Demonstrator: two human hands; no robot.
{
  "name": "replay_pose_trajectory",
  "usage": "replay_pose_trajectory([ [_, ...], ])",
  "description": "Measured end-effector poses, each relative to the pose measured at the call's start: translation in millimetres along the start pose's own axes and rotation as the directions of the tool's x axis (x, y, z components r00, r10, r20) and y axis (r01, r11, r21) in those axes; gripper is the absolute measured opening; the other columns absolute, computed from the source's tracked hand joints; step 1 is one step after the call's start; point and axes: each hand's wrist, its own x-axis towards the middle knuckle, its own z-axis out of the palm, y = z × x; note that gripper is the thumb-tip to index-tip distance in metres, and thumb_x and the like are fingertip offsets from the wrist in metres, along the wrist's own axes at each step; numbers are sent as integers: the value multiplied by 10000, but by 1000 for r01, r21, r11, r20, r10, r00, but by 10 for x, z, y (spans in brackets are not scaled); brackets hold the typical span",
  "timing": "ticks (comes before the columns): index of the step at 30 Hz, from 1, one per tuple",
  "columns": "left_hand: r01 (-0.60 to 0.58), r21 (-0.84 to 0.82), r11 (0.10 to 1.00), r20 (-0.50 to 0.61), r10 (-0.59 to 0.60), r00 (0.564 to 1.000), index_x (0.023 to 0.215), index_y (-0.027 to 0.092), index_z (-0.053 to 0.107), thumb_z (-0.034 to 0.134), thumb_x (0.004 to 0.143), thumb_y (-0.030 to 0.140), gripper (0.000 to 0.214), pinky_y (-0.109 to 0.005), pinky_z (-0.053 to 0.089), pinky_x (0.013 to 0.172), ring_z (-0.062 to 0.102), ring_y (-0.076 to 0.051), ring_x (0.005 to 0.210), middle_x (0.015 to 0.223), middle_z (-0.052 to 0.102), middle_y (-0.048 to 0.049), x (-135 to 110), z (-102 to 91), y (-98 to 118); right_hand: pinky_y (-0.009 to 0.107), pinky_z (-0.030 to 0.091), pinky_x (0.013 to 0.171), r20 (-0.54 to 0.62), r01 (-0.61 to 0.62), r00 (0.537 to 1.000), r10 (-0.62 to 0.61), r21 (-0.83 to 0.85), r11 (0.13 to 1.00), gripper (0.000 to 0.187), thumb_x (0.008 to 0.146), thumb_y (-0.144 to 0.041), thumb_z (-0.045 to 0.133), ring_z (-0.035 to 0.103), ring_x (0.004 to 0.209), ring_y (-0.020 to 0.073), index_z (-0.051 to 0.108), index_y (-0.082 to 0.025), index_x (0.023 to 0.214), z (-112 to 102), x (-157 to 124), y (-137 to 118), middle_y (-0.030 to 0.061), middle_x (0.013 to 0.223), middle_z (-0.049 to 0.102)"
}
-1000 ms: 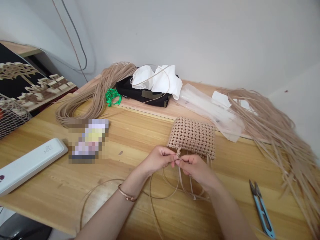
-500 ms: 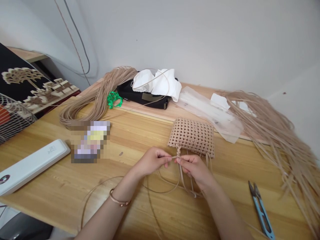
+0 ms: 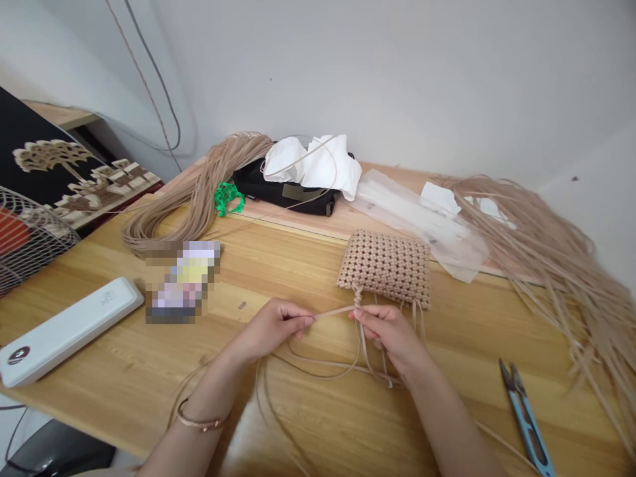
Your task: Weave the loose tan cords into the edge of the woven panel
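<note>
A tan woven piece point(image 3: 385, 265), knotted in a tight grid, lies on the table in front of my hands. From its near left corner comes a short knotted braid point(image 3: 358, 295) with loose cords trailing below. My left hand point(image 3: 285, 324) pinches a flat tan cord point(image 3: 330, 313), which runs straight across to the braid. At the braid's lower end, the fingers of my right hand point(image 3: 380, 324) are closed on the cords there. More cord loops point(image 3: 318, 368) hang and lie on the table between my forearms.
Blue-handled thread snips point(image 3: 527, 417) lie at right, near a spread bundle of tan cords point(image 3: 541, 258). Another cord bundle point(image 3: 169, 222), a black pouch point(image 3: 283, 192) with white paper, a plastic bag point(image 3: 417, 218), a blurred phone-like object point(image 3: 183, 281) and a white device point(image 3: 72, 331) surround the work.
My left hand has moved left, away from the braid, drawing the cord out into a longer straight stretch. My right hand stays at the braid's end.
</note>
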Motion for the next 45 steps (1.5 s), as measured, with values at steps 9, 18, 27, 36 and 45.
replay_pose_trajectory([
  [9,33,25,999,20,-34,999,555,133,522,454,761,427,365,-181,191,396,288,-49,396,421,364,56,-5,12,-20,217,50,397,28,17,999,-17,4,1000,366,630,-457,604,135,352,25,627,-110,744,-13,-29,-22,-105,369,275],
  [18,38,110,993,-134,-23,991,538,144,515,460,757,361,313,-182,239,407,322,-57,407,448,427,51,14,48,70,217,64,397,101,-3,995,3,-3,1000,313,684,-429,587,140,360,29,620,-126,756,-64,-18,-16,-105,375,281],
  [27,-95,271,958,-109,129,986,818,159,597,474,770,351,234,-205,359,564,480,-109,617,679,579,4,52,41,-2,214,64,384,106,3,994,-3,5,1000,298,693,-417,584,141,348,27,617,-125,746,-62,2,20,-105,362,293],
  [36,-152,520,840,-9,183,983,887,214,626,476,775,310,210,-225,365,631,548,-159,741,843,651,-26,157,117,194,215,65,387,114,14,993,-12,-11,1000,299,691,-422,585,147,351,31,617,-129,739,-59,0,21,-102,366,295],
  [45,-222,619,753,92,211,973,785,212,624,446,791,280,191,-222,340,587,542,-158,702,763,635,-22,218,174,275,217,69,398,123,16,992,-15,-5,1000,300,695,-417,581,150,356,33,626,-126,751,-75,-3,33,-102,362,287],
])
